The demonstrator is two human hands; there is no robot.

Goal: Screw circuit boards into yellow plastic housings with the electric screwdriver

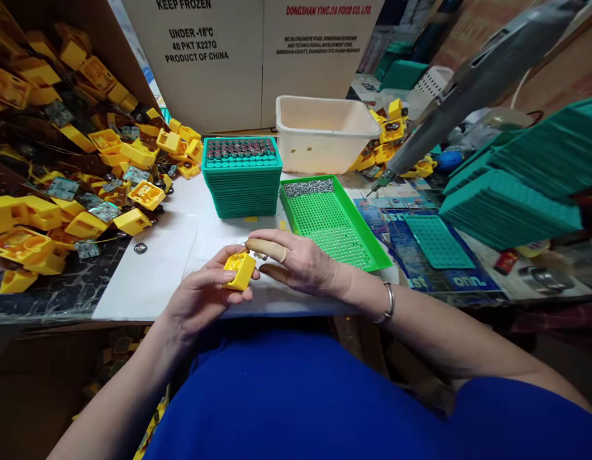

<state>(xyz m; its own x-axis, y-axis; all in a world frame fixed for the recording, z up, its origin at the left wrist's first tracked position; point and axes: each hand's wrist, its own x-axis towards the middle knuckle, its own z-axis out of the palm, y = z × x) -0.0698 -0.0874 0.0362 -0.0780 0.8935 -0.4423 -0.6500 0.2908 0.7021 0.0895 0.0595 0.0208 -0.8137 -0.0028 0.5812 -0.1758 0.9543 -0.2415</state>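
My left hand (202,291) grips a small yellow plastic housing (241,273) between thumb and fingers, its hollow side tilted up. Beside it, my right hand (308,260) reaches over the housing's right edge with tan finger covers on two fingers. Those fingertips are bent together around a small part by the housing, too small and hidden to name. Just beyond both hands stands a stack of teal trays (242,185), its top one filled with rows of small round parts (241,150). A green perforated tray (336,223) with small silvery pieces (308,187) at its far end lies beyond my right hand.
Yellow housings with wires and circuit boards (63,187) pile up at left. A round metal part (140,248) lies on the white sheet. Behind are a translucent bin (327,137) and cartons. An electric screwdriver (434,121) hangs at right, near teal tray stacks (509,204).
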